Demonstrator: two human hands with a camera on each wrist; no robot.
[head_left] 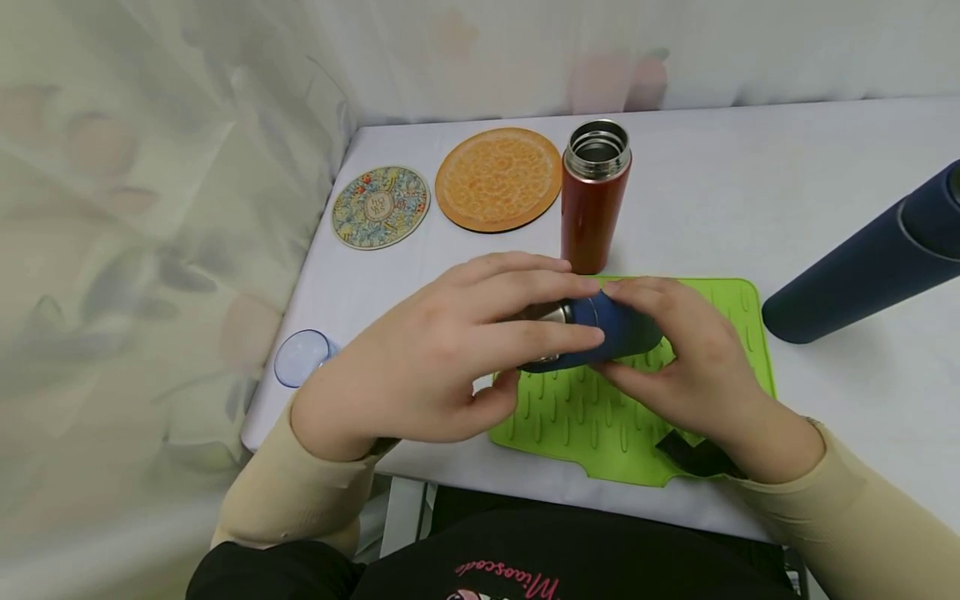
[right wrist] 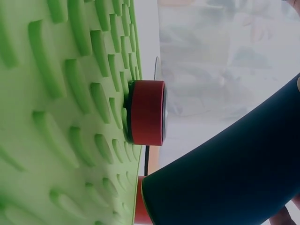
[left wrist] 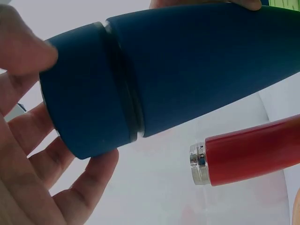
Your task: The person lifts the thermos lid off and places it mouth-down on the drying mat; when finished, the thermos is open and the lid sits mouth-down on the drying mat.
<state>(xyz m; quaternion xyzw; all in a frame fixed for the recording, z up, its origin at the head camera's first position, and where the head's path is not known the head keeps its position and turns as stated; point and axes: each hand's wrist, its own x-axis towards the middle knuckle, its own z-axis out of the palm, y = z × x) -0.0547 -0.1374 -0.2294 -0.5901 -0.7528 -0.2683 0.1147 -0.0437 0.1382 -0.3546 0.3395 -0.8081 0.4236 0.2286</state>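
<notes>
A dark blue thermos flask is held tilted above the green ridged mat. My right hand grips its body. Around its blue lid are the curled fingers and thumb of my left hand. In the left wrist view a narrow dark gap runs between lid and body. A red thermos flask stands without a lid just behind the mat, its steel neck showing. On the mat sits a red lid, seen in the right wrist view; in the head view my hands hide it.
A second, taller dark blue flask stands at the right. Two round mats, one orange and one patterned, lie at the back left. A clear bluish glass is by the left table edge, near my left forearm.
</notes>
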